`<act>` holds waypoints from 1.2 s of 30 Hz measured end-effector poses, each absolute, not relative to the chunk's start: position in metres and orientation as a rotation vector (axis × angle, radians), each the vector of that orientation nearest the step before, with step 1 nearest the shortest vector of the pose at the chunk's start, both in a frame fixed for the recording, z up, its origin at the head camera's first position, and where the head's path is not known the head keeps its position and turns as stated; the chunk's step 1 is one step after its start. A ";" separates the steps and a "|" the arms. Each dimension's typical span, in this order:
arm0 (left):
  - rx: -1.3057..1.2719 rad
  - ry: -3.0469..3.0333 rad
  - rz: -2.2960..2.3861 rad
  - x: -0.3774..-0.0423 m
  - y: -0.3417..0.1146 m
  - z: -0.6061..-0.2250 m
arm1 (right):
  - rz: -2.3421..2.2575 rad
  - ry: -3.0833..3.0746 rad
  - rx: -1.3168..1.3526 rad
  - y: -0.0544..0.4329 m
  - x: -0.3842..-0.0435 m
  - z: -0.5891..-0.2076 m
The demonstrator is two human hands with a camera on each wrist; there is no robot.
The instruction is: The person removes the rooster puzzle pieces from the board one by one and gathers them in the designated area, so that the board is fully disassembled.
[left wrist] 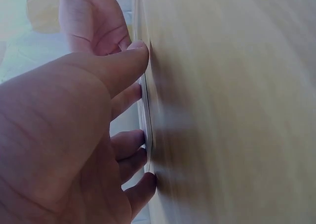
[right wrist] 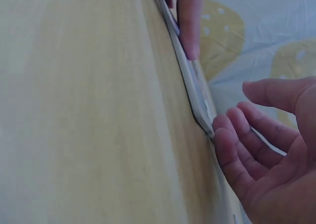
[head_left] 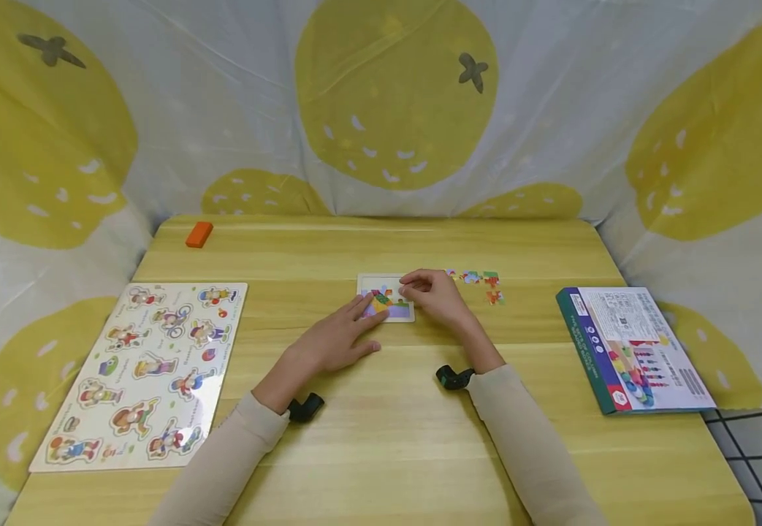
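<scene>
A small framed jigsaw puzzle lies flat on the wooden table, partly filled with colourful pieces. My left hand rests on its left part, fingers extended across the picture; in the left wrist view its fingertips lie along the thin frame edge. At the puzzle's right side is my right hand, bent over the frame. The right wrist view shows its thumb apart from the loosely bent fingers, nothing visible between them. Several loose jigsaw pieces lie just beyond the right hand.
On the left lies a large picture board with cartoon figures. A box with a green side sits on the right. Near the far left corner is an orange block. Fruit-patterned cloth hangs around the table.
</scene>
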State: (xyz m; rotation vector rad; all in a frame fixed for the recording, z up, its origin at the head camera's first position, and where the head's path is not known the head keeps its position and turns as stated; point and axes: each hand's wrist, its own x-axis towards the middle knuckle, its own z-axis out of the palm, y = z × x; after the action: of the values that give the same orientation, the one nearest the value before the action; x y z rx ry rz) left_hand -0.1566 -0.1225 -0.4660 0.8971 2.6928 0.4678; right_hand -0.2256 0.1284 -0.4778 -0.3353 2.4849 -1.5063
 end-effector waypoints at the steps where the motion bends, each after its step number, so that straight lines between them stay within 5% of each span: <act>1: 0.902 2.694 0.469 -0.157 -0.123 -0.466 | -1.493 2.487 -0.338 0.127 -0.226 -0.479; 36: 0.898 2.664 0.482 -0.160 -0.121 -0.461 | -1.256 2.664 -0.350 0.107 -0.229 -0.483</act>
State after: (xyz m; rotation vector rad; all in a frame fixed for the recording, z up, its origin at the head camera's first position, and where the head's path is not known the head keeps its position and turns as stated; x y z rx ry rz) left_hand -0.1602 -0.1212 -0.4609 0.8984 2.6640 0.4821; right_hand -0.2287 0.1066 -0.4832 -0.3502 2.6636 -1.2560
